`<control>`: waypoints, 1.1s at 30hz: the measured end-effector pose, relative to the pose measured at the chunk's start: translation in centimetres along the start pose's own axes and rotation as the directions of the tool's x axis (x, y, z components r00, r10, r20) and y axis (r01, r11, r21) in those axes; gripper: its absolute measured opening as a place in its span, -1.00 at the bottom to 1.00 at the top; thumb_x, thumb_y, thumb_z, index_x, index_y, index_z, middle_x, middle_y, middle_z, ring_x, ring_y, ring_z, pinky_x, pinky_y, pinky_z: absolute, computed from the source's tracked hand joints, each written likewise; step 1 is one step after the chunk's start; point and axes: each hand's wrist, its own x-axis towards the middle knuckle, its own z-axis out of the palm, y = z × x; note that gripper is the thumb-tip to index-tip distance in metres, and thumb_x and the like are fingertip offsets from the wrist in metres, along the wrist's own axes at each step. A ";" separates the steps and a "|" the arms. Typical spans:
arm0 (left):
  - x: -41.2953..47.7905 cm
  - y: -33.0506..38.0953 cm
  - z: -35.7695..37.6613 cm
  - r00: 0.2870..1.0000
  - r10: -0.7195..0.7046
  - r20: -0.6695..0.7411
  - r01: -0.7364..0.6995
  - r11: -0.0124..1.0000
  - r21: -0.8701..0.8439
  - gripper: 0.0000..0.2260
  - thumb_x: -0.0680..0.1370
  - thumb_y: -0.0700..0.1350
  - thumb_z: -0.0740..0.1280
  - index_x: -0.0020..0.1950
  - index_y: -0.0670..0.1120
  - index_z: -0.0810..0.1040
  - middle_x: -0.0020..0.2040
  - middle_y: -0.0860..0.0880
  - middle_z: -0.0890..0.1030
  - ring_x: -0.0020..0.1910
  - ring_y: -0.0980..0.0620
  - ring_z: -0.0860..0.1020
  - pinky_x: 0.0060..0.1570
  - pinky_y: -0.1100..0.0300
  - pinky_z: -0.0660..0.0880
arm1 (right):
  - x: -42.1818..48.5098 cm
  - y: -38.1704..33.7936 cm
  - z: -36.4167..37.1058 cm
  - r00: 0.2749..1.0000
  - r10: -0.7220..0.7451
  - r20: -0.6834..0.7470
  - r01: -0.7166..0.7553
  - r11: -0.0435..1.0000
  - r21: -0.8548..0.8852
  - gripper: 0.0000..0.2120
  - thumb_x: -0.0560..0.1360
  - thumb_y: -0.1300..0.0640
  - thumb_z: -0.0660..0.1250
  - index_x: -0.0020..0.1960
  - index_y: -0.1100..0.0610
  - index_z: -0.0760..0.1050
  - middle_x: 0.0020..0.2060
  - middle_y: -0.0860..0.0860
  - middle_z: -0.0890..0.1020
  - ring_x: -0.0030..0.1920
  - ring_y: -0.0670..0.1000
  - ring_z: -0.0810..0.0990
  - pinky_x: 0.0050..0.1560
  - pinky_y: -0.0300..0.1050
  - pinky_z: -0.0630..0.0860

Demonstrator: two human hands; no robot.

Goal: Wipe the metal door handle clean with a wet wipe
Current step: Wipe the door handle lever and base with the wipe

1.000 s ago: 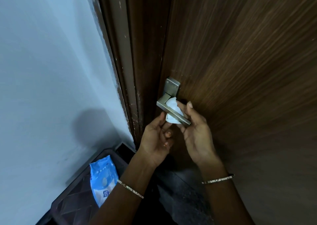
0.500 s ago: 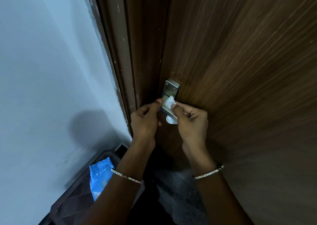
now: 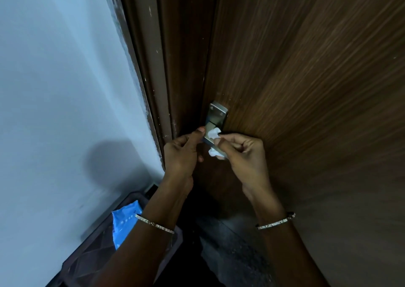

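Observation:
A brushed metal door handle (image 3: 215, 114) is fixed to the dark wooden door (image 3: 306, 89), its square plate showing above my fingers. My right hand (image 3: 242, 153) is closed around the lever with a white wet wipe (image 3: 213, 133) bunched over and under it. My left hand (image 3: 183, 153) pinches the lever's left end between thumb and fingers. Most of the lever is hidden by both hands.
A blue pack of wet wipes (image 3: 123, 223) lies on a dark patterned mat (image 3: 87, 258) on the floor at lower left, partly behind my left forearm. A pale wall (image 3: 65, 89) and the brown door frame (image 3: 153, 78) stand left of the door.
Both hands rose from below the lever and closed onto it. The wipe, earlier spread behind the lever, is now bunched around it under my right fingers.

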 end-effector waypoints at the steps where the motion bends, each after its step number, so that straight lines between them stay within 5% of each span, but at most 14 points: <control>1: 0.0 0.0 0.0 1.000 0.003 -0.003 -0.003 1.000 0.010 -0.74 0.47 0.08 0.48 -0.16 -0.12 0.74 -0.50 -0.05 0.58 -0.60 0.10 0.40 -0.50 0.32 0.36 | -0.1 0.4 -0.4 1.000 -0.023 -0.011 0.022 1.000 -0.022 -0.93 0.49 0.13 0.48 -0.05 0.01 0.73 -0.19 -0.03 0.78 -0.13 -0.05 0.76 -0.20 -0.23 0.64; 6: 0.1 0.3 -0.3 1.000 -0.017 0.025 0.016 0.999 0.037 -0.72 0.43 0.14 0.49 -0.19 -0.08 0.75 -0.30 -0.24 0.60 -0.54 0.08 0.42 -0.30 0.18 0.38 | -1.1 1.9 -1.8 0.998 -0.049 -0.042 0.046 0.996 -0.070 -0.82 0.52 -0.02 0.40 -0.12 0.05 0.71 -0.24 -0.03 0.75 -0.14 -0.04 0.73 -0.08 -0.10 0.63; 12: 0.2 0.1 -0.4 1.000 -0.001 0.015 0.001 0.999 0.053 -0.72 0.43 0.13 0.50 -0.20 -0.08 0.75 -0.28 -0.30 0.62 -0.54 0.09 0.41 -0.31 0.17 0.38 | -1.2 1.9 0.4 0.984 -0.125 -0.123 0.125 0.992 -0.012 -0.73 0.55 0.18 0.34 -0.32 -0.01 0.52 -0.44 -0.24 0.54 -0.34 -0.28 0.50 -0.24 -0.42 0.45; 16: 0.5 0.0 -0.4 1.000 -0.002 0.029 0.000 0.999 0.046 -0.70 0.42 0.14 0.50 -0.20 -0.10 0.75 -0.23 -0.28 0.68 -0.50 0.04 0.45 -0.30 0.15 0.43 | -1.5 1.7 2.2 0.973 -0.097 -0.207 0.121 0.987 0.107 -0.94 0.48 0.15 0.44 -0.10 -0.01 0.61 -0.30 -0.19 0.65 -0.19 -0.21 0.65 -0.11 -0.29 0.58; 19: 0.6 -0.2 -0.5 0.999 -0.011 0.036 0.010 1.000 0.020 -0.71 0.41 0.13 0.52 -0.21 -0.11 0.75 -0.27 -0.14 0.72 -0.51 0.06 0.48 -0.43 0.24 0.45 | -1.6 1.8 2.9 0.964 -0.098 -0.246 0.133 0.983 0.130 -0.72 0.47 0.15 0.47 0.15 -0.07 0.62 -0.12 -0.04 0.75 -0.04 -0.05 0.74 -0.03 -0.14 0.68; 23: 0.5 -0.1 -0.5 1.000 0.004 0.025 -0.005 0.998 0.057 -0.70 0.41 0.15 0.51 -0.20 -0.09 0.75 -0.18 -0.29 0.70 -0.48 0.04 0.49 -0.31 0.19 0.46 | -1.1 1.8 1.6 0.968 -0.142 -0.207 0.144 0.990 -0.003 -0.87 0.48 0.13 0.46 0.02 0.02 0.71 -0.15 -0.08 0.76 -0.09 -0.10 0.73 -0.06 -0.08 0.67; 26: 0.3 0.1 -0.6 1.000 0.000 0.017 -0.001 0.998 0.057 -0.70 0.41 0.14 0.51 -0.22 -0.11 0.74 -0.13 -0.36 0.66 -0.52 0.07 0.47 -0.19 0.13 0.47 | -1.8 1.9 -0.9 0.968 -0.171 -0.186 0.166 0.985 -0.039 -0.87 0.47 0.12 0.44 -0.02 -0.04 0.72 -0.20 -0.14 0.75 -0.16 -0.19 0.69 -0.12 -0.28 0.60; 30: 0.3 0.1 -0.6 1.000 -0.016 0.025 0.015 0.999 0.042 -0.73 0.42 0.11 0.51 -0.23 -0.10 0.73 -0.22 -0.19 0.66 -0.57 0.11 0.43 -0.34 0.25 0.45 | -3.4 2.4 -4.4 0.972 -0.189 -0.137 0.190 0.982 -0.005 -0.86 0.48 0.21 0.39 0.01 0.13 0.68 -0.24 -0.10 0.73 -0.19 -0.20 0.66 -0.14 -0.32 0.56; 33: 0.5 0.0 -0.6 1.000 -0.016 0.025 0.015 0.999 0.044 -0.73 0.42 0.12 0.51 -0.24 -0.09 0.73 -0.29 -0.10 0.67 -0.58 0.12 0.44 -0.42 0.29 0.45 | -3.8 2.1 -4.0 0.968 -0.213 -0.137 0.209 0.977 -0.038 -0.88 0.50 0.31 0.38 0.02 0.21 0.65 -0.17 0.06 0.71 -0.12 -0.07 0.68 -0.08 -0.13 0.60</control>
